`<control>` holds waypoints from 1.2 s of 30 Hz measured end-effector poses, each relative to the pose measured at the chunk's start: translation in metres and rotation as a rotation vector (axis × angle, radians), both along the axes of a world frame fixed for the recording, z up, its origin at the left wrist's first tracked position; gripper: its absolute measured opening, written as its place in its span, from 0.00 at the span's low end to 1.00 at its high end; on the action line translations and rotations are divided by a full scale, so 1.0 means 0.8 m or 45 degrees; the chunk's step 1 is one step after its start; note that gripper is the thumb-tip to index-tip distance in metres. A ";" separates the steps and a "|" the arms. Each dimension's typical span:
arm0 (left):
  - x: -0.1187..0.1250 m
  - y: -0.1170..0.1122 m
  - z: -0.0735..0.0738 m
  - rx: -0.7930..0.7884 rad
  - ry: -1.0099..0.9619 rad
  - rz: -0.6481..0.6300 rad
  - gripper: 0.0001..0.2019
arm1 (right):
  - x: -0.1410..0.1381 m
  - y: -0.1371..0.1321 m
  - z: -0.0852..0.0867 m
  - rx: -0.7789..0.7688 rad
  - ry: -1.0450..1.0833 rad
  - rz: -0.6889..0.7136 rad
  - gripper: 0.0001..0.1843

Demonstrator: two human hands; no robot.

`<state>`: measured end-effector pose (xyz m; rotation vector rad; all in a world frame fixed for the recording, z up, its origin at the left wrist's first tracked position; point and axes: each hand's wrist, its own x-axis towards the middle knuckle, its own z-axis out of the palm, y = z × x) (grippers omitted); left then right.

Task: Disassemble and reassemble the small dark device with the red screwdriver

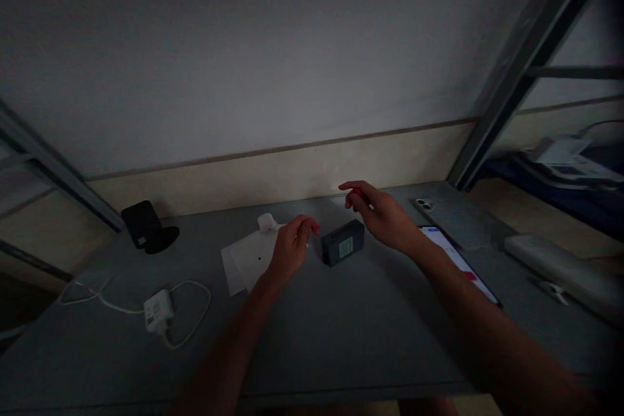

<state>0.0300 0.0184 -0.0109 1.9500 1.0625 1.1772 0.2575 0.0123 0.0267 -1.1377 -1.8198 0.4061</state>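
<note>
in front of you, the grey counter (336,344) carries a dark vented box (343,244), white sheets (244,259), a black stand (144,225), a white charger (158,311) with its cable (208,305) and, to your right, a lit phone (451,248).

The scene is dim and grey, its colours muted. The wall (273,65) is palest around its middle and darkens toward the corners; the right edge sinks nearly to black. A phone screen (446,252) glows brightly. Soft shadow lies on the desk (351,344) beneath the right forearm (468,309). Papers (568,159) at far right look smeared.
</note>
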 end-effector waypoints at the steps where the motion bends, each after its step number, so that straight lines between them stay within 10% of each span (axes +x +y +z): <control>1: 0.001 -0.001 0.001 0.001 -0.005 -0.005 0.18 | -0.005 -0.002 0.001 0.008 0.064 0.051 0.17; 11: 0.004 -0.002 0.006 -0.024 -0.035 0.013 0.08 | -0.027 -0.010 0.004 0.335 0.277 0.127 0.12; 19: 0.004 -0.003 0.007 -0.026 0.018 -0.023 0.12 | -0.040 -0.019 0.000 0.031 0.700 0.279 0.13; 36: 0.001 -0.007 0.009 0.110 0.140 -0.007 0.09 | -0.048 -0.024 0.002 0.117 0.758 0.164 0.09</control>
